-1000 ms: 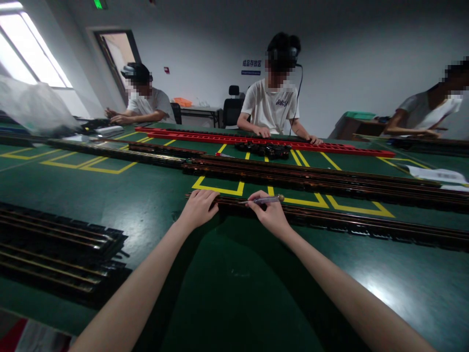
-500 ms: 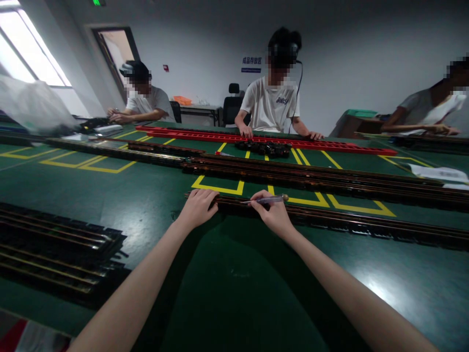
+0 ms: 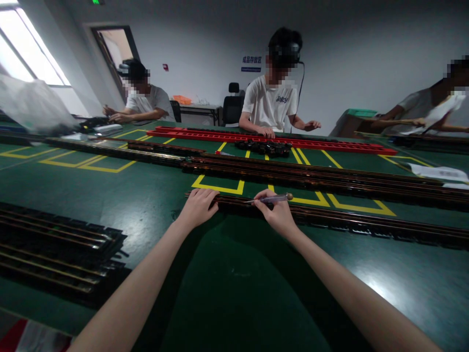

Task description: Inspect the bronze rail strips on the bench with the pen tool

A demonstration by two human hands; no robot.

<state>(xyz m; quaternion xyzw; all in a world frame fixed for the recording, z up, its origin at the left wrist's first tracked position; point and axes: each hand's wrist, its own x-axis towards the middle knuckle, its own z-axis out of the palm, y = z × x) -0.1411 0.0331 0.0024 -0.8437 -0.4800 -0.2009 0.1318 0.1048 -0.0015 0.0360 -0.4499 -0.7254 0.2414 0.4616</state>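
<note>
A long dark strip with copper-coloured rails [image 3: 351,222] lies across the green table in front of me. My left hand [image 3: 200,205] is closed over the strip's left end, fingers on its far side and thumb on the near side. In my right hand [image 3: 274,212] is a screwdriver [image 3: 276,198] with a clear handle, held in a pinch. Its thin shaft points left along the strip, between my two hands. Whether the tip touches the strip is too small to tell.
More railed strips [image 3: 311,178] lie beyond my hands, and a stack of strips [image 3: 54,249] sits at the left. Farther back are a red rail frame [image 3: 344,146] and a black jumbled part [image 3: 264,147]. Co-workers sit across the table. Yellow tape [image 3: 220,188] marks the surface.
My right hand has slid slightly right along the strip with the screwdriver. My left hand stays put. The co-worker opposite has shifted both hands, lifting one off the red frame.
</note>
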